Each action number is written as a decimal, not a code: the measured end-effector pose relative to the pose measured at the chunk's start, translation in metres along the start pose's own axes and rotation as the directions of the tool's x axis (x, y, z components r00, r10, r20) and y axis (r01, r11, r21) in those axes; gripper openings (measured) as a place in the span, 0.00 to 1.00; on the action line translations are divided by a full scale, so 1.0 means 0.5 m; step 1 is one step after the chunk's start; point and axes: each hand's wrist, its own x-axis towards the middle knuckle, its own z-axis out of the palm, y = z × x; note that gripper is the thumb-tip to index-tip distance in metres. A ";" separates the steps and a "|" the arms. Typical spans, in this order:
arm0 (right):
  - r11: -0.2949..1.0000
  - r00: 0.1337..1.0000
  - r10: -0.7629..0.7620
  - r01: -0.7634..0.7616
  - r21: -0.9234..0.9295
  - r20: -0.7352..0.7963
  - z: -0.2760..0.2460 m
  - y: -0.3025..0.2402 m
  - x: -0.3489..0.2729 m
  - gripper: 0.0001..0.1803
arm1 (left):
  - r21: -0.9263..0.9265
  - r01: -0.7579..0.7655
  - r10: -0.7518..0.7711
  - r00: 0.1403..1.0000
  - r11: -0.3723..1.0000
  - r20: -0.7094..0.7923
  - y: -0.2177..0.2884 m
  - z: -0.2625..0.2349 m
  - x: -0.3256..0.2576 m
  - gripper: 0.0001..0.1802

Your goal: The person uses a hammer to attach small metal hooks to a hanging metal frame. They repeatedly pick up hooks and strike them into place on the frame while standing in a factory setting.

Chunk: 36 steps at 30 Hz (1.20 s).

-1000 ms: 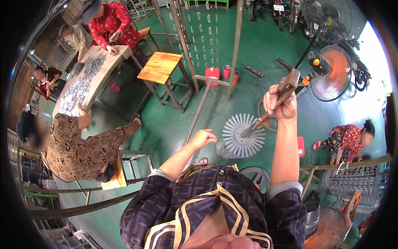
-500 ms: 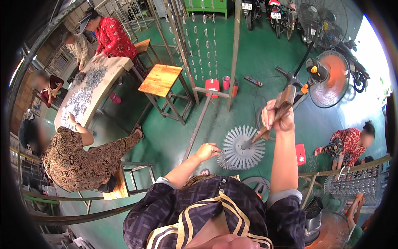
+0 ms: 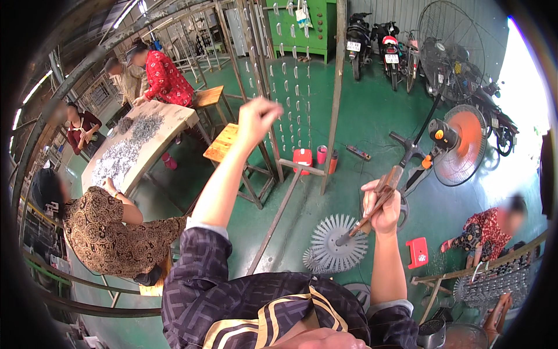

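My right hand (image 3: pixel 383 205) is wrapped round a brown tool with a narrow handle and a grey tip (image 3: pixel 344 239); its exact kind I cannot make out. In the picture the tip overlaps a grey disc (image 3: pixel 325 238) ringed with flat metal pieces. A smaller toothed ring (image 3: pixel 314 260) lies at the disc's lower left. My left hand (image 3: pixel 258 121) is raised ahead of me with curled, slightly blurred fingers. It is nearest the hanging strands of small metal pieces (image 3: pixel 297 90); whether it touches one or holds anything is hidden.
A metal frame post (image 3: pixel 340 87) stands ahead, with a wooden stool (image 3: pixel 224 142) left of it. People work at a table (image 3: pixel 186 116) of metal pieces. A fan (image 3: pixel 462 145) and a red stool (image 3: pixel 417 253) stand right. A person (image 3: pixel 485 230) crouches by a rack.
My left hand has risen from beside the disc toward the hanging strands. My right hand has lowered slightly, with the brown tool still in it. The whole view has shifted upward.
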 end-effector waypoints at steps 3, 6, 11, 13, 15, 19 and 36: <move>0.995 0.994 -0.071 0.064 -0.082 -0.083 0.008 0.006 -0.007 0.33 | 0.044 -0.012 0.018 0.991 0.999 -0.133 0.035 -0.035 0.168 0.09; 0.990 0.986 -0.097 0.081 -0.116 -0.136 0.021 0.013 -0.011 0.31 | 0.035 -0.055 0.061 0.980 0.998 -0.191 0.053 -0.045 0.312 0.13; 0.978 0.982 -0.124 0.098 -0.182 -0.142 0.031 0.020 -0.010 0.33 | -0.025 0.126 -0.129 0.970 0.992 -0.205 0.076 -0.016 0.480 0.14; 0.961 0.980 -0.108 0.060 -0.271 -0.166 0.034 0.021 -0.013 0.35 | -0.018 0.111 -0.112 0.976 0.994 -0.185 0.066 -0.010 0.524 0.16; 0.944 0.976 -0.117 0.052 -0.325 -0.185 0.043 0.023 -0.010 0.35 | 0.036 0.100 -0.092 0.979 0.994 -0.184 0.065 -0.002 0.555 0.16; 0.944 0.978 -0.095 0.031 -0.327 -0.183 0.047 0.021 -0.005 0.35 | 0.158 0.121 -0.087 0.975 0.980 -0.205 0.069 0.007 0.595 0.16; 0.976 0.976 -0.099 0.057 -0.211 -0.193 0.037 0.040 -0.010 0.34 | 0.082 0.242 -0.221 0.952 0.967 -0.212 0.092 0.016 0.626 0.15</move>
